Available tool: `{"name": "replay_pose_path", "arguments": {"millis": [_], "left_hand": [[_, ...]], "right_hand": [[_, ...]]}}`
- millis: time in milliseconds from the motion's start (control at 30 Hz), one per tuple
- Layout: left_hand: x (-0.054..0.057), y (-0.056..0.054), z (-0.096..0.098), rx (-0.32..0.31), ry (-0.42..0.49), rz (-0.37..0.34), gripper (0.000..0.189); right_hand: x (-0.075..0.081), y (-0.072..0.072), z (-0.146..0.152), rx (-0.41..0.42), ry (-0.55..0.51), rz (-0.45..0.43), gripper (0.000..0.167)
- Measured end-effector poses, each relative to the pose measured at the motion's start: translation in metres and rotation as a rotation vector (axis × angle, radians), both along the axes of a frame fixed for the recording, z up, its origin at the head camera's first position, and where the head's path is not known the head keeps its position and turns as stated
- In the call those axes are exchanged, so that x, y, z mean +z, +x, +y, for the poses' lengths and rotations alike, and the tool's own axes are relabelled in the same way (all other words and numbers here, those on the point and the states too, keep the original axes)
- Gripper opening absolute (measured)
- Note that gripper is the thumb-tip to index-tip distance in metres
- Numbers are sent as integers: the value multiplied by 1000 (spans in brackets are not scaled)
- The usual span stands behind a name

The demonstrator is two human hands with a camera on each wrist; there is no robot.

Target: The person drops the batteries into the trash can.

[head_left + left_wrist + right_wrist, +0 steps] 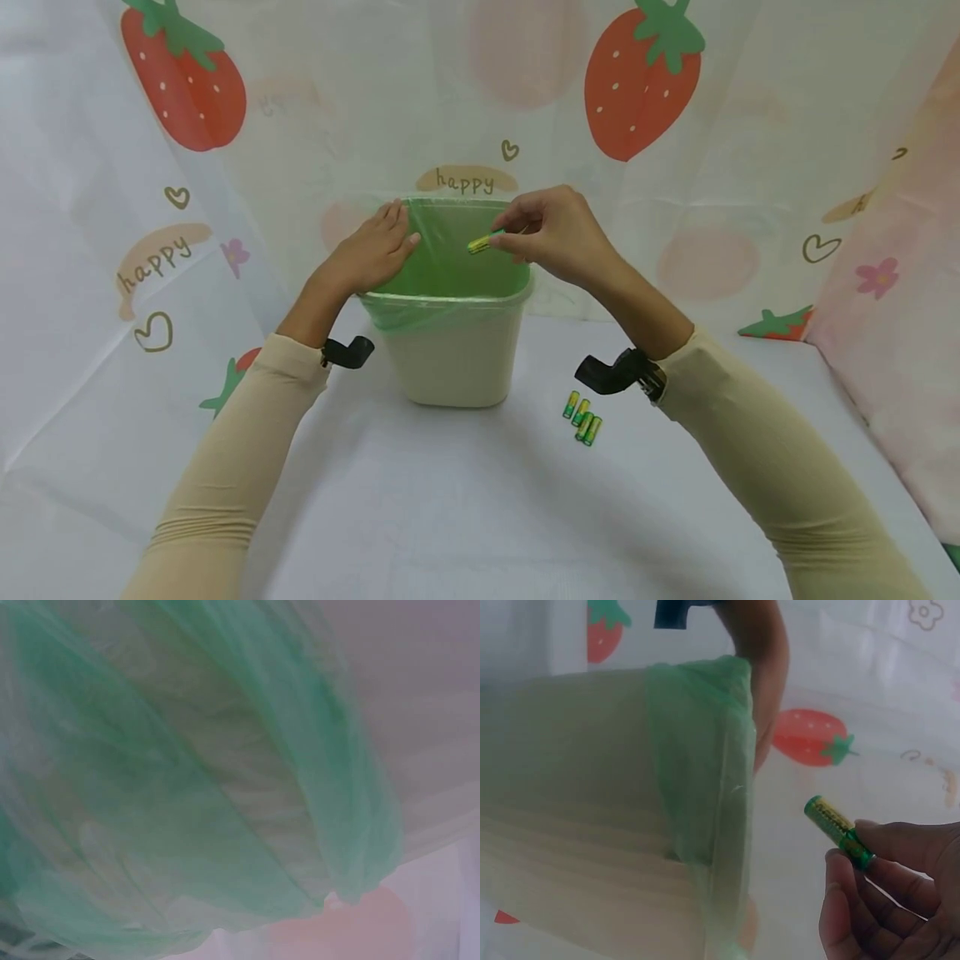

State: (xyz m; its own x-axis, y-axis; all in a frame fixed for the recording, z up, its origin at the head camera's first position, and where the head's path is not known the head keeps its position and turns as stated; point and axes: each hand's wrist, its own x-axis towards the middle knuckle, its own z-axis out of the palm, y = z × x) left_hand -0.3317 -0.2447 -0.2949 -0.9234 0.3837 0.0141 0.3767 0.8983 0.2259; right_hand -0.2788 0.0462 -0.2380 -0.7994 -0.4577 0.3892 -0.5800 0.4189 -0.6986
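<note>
A cream trash bin [453,358] lined with a green plastic bag [397,312] stands on the table. My left hand [375,250] rests on the bin's left rim, its fingers laid fairly straight over the bag. In the left wrist view only the folded green bag [172,810] and the bin's side show; the hand itself is out of sight. My right hand [558,233] pinches a green and yellow battery [480,243] between thumb and fingers, over the bin's opening near its right side. The right wrist view shows the battery [831,819] tilted, its far end sticking out past the thumb.
Several more green and yellow batteries [582,418] lie in a loose group on the white tablecloth [465,500], right of the bin. Behind it hangs a strawberry-printed cloth [345,100]. Black wrist cameras [611,373] are strapped on both forearms.
</note>
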Motion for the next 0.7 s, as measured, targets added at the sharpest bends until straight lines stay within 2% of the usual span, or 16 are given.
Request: {"name": "replay_pose_path", "arguments": {"millis": [367, 700], "left_hand": [[2, 4, 0, 2, 3, -9, 69], [3, 4, 1, 13, 2, -7, 69]], "right_hand": [[-12, -17, -18, 3, 7, -74, 11], [-19, -26, -31, 12, 42, -88, 12]]}}
